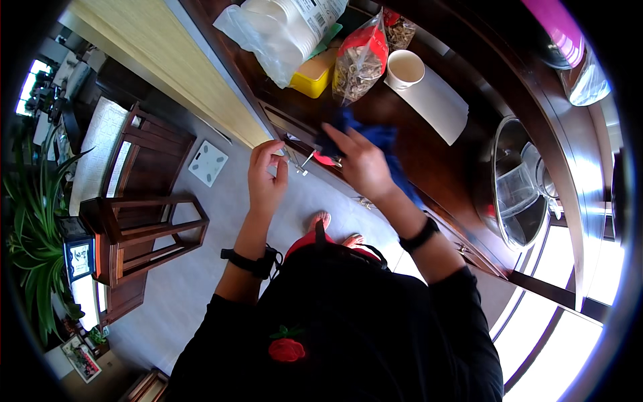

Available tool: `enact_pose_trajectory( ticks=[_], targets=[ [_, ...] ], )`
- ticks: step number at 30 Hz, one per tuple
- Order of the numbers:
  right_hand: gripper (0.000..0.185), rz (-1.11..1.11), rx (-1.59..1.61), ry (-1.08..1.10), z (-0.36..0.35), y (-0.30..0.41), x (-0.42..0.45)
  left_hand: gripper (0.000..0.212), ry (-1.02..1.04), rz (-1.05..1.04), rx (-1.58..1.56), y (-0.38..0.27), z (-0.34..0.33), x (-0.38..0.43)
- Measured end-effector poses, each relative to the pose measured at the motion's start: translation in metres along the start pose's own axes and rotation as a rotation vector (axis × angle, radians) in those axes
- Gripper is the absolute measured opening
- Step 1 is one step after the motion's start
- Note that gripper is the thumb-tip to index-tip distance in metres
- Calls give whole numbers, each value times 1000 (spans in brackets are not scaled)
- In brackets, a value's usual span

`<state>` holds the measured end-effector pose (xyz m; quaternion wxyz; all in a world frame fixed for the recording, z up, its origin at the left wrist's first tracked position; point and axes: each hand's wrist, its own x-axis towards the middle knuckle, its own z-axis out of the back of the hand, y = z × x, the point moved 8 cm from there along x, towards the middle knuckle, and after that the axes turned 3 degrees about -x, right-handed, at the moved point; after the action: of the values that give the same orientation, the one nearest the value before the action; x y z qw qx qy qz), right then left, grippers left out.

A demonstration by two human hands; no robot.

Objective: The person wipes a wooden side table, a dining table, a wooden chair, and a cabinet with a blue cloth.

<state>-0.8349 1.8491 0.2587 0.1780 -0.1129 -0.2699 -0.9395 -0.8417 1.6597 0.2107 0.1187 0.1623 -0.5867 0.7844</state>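
Note:
My right hand (365, 168) holds a dark blue cloth (384, 138) at the front edge of a dark wooden cabinet top (422, 163). Motion blurs the cloth and fingertips, and part of the cloth hangs over the edge. My left hand (268, 173) is raised beside the cabinet's left front corner, its fingers curled and the thumb apart from them; I see nothing in it. Between the hands, a partly visible drawer (291, 128) shows a red object (325, 159), too small to identify.
Along the cabinet's back are wrapped paper cups (286, 30), a yellow box (312, 83), a bag of dried food (359, 65), a paper cup (405, 69) and white paper (437, 103). A steel basin (520, 221) holds clear containers. A wooden stool (145, 231) and scale (208, 163) stand left.

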Motion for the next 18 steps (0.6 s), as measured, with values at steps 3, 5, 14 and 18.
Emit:
enact_pose_trajectory(
  ticks=[3, 5, 14, 18],
  targets=[
    [56, 326, -148, -107, -34, 39, 59, 29, 3, 29, -82, 4, -5, 4],
    [56, 484, -205, -142, -61, 52, 90, 29, -16, 44, -69, -1, -3, 10],
    [68, 322, -581, 178, -121, 33, 110, 28, 55, 168, -62, 28, -13, -16],
    [60, 245, -488, 149, -124, 26, 107, 19, 91, 122, -27, 13, -34, -10]
  ],
)
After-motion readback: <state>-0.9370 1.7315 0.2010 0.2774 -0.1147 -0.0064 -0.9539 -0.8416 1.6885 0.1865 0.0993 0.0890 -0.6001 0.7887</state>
